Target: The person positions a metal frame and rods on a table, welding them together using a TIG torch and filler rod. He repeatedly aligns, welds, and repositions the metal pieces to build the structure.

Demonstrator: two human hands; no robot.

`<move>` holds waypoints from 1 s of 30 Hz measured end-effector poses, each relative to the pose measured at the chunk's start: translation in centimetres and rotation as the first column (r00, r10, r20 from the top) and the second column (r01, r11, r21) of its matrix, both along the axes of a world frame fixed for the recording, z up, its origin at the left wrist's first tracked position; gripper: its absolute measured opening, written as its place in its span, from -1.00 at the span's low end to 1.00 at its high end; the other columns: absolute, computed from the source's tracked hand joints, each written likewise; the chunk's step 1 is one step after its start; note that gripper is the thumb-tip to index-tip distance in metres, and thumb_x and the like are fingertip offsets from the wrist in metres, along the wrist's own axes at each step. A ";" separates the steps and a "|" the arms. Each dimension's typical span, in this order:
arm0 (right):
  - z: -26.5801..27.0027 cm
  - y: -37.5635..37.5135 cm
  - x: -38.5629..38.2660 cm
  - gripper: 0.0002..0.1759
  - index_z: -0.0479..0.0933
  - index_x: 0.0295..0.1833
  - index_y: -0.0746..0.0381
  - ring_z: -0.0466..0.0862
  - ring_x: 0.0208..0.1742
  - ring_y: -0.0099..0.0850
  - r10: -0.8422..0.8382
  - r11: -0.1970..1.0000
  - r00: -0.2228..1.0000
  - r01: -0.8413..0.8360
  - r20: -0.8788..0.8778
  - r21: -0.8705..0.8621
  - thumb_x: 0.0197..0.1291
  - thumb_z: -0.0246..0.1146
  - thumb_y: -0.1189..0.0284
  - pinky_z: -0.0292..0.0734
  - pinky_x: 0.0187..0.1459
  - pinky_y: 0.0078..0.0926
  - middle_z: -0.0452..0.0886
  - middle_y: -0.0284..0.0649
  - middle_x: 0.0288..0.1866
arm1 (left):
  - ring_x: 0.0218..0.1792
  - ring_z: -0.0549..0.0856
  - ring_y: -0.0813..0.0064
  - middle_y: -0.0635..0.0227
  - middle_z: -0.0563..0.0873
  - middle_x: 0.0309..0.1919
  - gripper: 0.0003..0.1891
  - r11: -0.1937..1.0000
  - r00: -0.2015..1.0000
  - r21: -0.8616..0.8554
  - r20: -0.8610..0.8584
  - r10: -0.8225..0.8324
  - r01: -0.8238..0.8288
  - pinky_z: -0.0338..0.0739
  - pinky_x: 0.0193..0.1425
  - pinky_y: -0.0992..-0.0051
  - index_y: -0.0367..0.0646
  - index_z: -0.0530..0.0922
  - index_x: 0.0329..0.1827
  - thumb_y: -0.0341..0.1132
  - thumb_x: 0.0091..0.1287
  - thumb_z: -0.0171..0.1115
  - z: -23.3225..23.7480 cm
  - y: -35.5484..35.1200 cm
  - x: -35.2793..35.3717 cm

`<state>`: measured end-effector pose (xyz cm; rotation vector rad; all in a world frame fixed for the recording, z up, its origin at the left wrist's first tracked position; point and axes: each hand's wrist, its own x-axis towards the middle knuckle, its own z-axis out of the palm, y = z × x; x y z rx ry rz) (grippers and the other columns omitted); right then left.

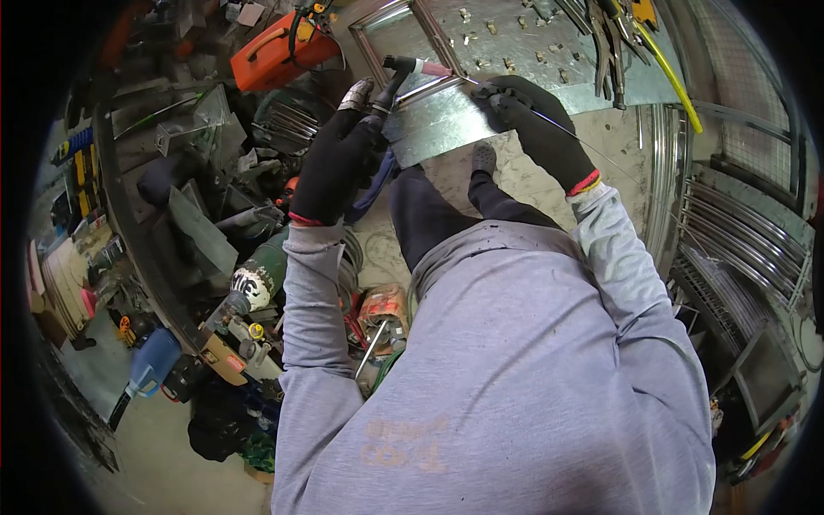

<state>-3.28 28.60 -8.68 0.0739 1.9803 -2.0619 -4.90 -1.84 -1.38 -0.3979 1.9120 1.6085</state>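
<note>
In a black glove, my left hand (333,163) grips a welding torch (396,84), whose pink nozzle points right over the corner of a metal frame (410,43). My right hand (534,124), also gloved in black, pinches a thin metal rod (566,130). One end of the rod reaches the frame corner near the nozzle; the other trails down to the right. The frame lies on a shiny metal tabletop (451,125). Whether the nozzle or rod touches the frame is too small to tell.
Small metal pieces (509,63) are scattered on the tabletop, with pliers and clamps (608,51) at its right. An orange case (279,53) stands at the upper left. A green gas cylinder (262,273) is left of my body. Metal tubes (745,225) are stacked at the right.
</note>
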 end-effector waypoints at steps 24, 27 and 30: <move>-0.7 -0.3 -0.2 -0.62 0.62 0.39 0.30 0.64 -0.09 -0.63 0.009 1.000 0.999 -0.008 -0.043 0.028 0.56 0.22 0.46 0.61 -0.02 -0.58 0.78 -0.31 0.06 | -0.43 0.58 0.70 0.42 0.69 -0.25 -0.40 0.980 0.992 -0.159 -0.012 -0.125 0.122 0.51 -0.38 0.57 -0.03 0.42 0.69 -0.15 0.62 0.24 1.3 0.5 -1.2; -1.3 -0.2 -0.3 -0.61 0.62 0.40 0.30 0.63 -0.11 -0.63 0.011 0.998 0.994 -0.004 -0.105 0.069 0.57 0.22 0.44 0.61 -0.05 -0.58 0.77 -0.32 0.04 | -0.43 0.56 0.70 0.43 0.68 -0.24 -0.36 0.983 0.996 -0.164 0.011 -0.085 0.085 0.49 -0.39 0.58 0.02 0.35 0.75 -0.18 0.63 0.21 0.9 0.6 -0.9; -0.5 0.1 -0.2 -0.62 0.62 0.39 0.30 0.62 -0.13 -0.64 0.027 0.998 0.997 -0.023 -0.076 0.061 0.58 0.21 0.43 0.60 -0.08 -0.58 0.76 -0.34 0.02 | -0.40 0.57 0.70 0.42 0.68 -0.23 -0.37 0.987 0.996 -0.138 -0.023 -0.085 0.081 0.48 -0.39 0.59 0.02 0.34 0.75 -0.19 0.65 0.20 0.5 0.4 -0.8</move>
